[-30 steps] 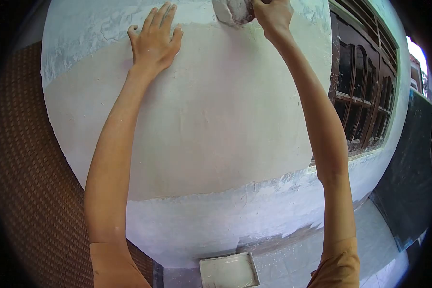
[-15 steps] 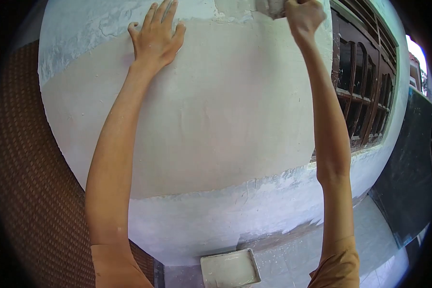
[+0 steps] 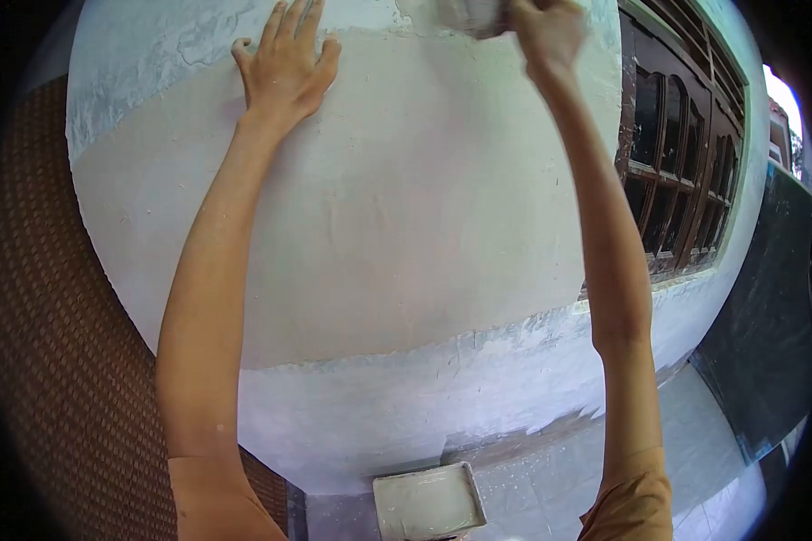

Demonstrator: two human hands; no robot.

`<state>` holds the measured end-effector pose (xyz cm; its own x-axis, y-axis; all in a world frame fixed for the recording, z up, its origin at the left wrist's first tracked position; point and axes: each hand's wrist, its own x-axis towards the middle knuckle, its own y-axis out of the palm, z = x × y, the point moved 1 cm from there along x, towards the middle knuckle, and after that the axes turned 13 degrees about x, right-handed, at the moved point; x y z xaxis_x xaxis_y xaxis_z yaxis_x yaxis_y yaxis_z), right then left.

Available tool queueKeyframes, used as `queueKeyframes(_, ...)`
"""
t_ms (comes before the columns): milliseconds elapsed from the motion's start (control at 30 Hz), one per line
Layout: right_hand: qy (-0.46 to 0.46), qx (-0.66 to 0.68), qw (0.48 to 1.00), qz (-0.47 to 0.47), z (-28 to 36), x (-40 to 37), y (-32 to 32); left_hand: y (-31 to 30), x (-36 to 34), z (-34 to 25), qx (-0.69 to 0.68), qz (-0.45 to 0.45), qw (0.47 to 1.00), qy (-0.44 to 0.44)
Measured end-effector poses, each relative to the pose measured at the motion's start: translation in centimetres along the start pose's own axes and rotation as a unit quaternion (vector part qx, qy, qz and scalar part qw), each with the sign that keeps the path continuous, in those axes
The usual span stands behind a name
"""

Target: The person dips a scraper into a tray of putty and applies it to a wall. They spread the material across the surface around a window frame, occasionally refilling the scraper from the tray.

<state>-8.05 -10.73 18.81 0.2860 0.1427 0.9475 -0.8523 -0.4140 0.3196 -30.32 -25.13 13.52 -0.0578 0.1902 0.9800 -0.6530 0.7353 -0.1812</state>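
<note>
My left hand (image 3: pixel 284 68) lies against the upper wall (image 3: pixel 406 207) with its fingers spread, and it holds nothing. High on the right, my right hand (image 3: pixel 548 36) is closed round a flat tool (image 3: pixel 474 16), whose blurred grey blade meets the wall near the top edge of the view. Its handle is mostly hidden by my fingers. A smooth beige layer covers the middle of the wall, with rough bluish-white areas above and below it.
On the floor below the wall rests a pale rectangular tray (image 3: pixel 429 500). A dark wooden window (image 3: pixel 681 153) is at the right, beside a dark panel (image 3: pixel 758 316). Brown woven matting (image 3: pixel 54 316) runs down the left side.
My right hand and the flat tool have moved left along the wall. My left hand has kept its place on the wall, while the view has shifted slightly.
</note>
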Motion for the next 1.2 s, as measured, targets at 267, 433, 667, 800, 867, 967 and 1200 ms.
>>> queueKeyframes(267,0.047,-0.061,0.996,-0.049,1.3,0.2,-1.2,-0.2,-0.3,-0.2,-0.013,-0.002,1.000,-0.004)
queueKeyframes(433,0.051,-0.053,0.997,0.033,-0.8,-1.6,2.2,-0.3,-0.1,0.1,-0.004,0.019,1.000,-0.003)
queueKeyframes(667,0.036,-0.023,0.994,-0.100,-1.2,-0.3,-3.1,-0.2,-0.2,-0.1,-0.018,0.005,1.000,0.003)
queueKeyframes(800,-0.005,-0.058,0.997,-0.041,-3.2,-1.9,-1.2,-0.2,-0.5,0.0,-0.014,0.002,1.000,0.002)
queueKeyframes(867,0.016,-0.059,0.996,-0.071,-2.7,-1.7,-2.2,-0.4,-0.3,0.0,-0.014,0.005,1.000,0.003)
queueKeyframes(967,0.032,-0.039,0.992,-0.120,-1.4,-0.6,-4.6,-0.4,-0.4,-0.2,-0.013,0.001,1.000,0.001)
queueKeyframes(1200,0.026,-0.066,0.993,-0.090,-2.7,-0.6,-2.9,-0.5,-0.4,-0.3,0.002,0.009,1.000,0.000)
